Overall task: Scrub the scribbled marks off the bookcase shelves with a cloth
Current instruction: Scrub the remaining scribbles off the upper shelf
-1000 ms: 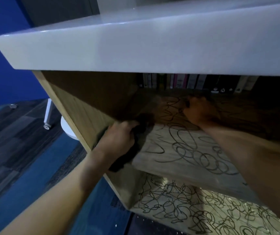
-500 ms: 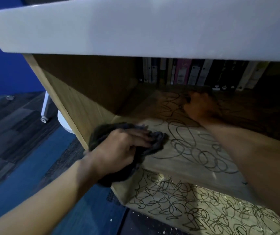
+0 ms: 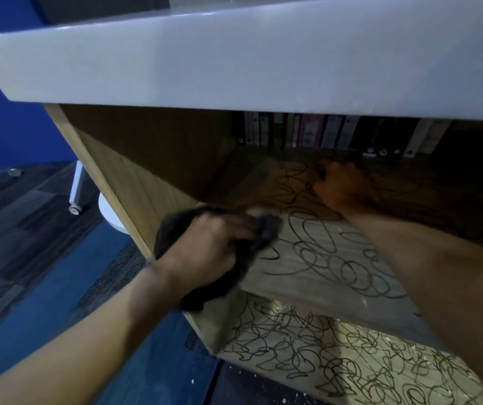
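The left hand (image 3: 205,252) holds a dark cloth (image 3: 263,232), fingers curled over a bunched wad of it, and presses it onto the front left corner of the upper shelf (image 3: 322,276) of the bookcase (image 3: 135,182). The cloth spills out from under the palm on both sides, some of it hanging past the shelf's front edge below the wrist. It looks soft, light and limp, so it should fold to whatever the fingers squeeze. Gathering it into a firm pad under the fingertips seems the best hold, since loose tails would only drag.

The right hand (image 3: 345,194) lies deeper in, beyond and to the right of the left one, resting on the shelf board close to a row of books (image 3: 322,133). It is in shadow, so I cannot tell whether its fingers are flat or curled.

Looping scribbles (image 3: 330,258) begin just right of the cloth and run between the two hands. More marks (image 3: 322,355) cover the lower shelf beneath both forearms. The wood surface looks hard and smooth, so the cloth may slide unless pressed down well.
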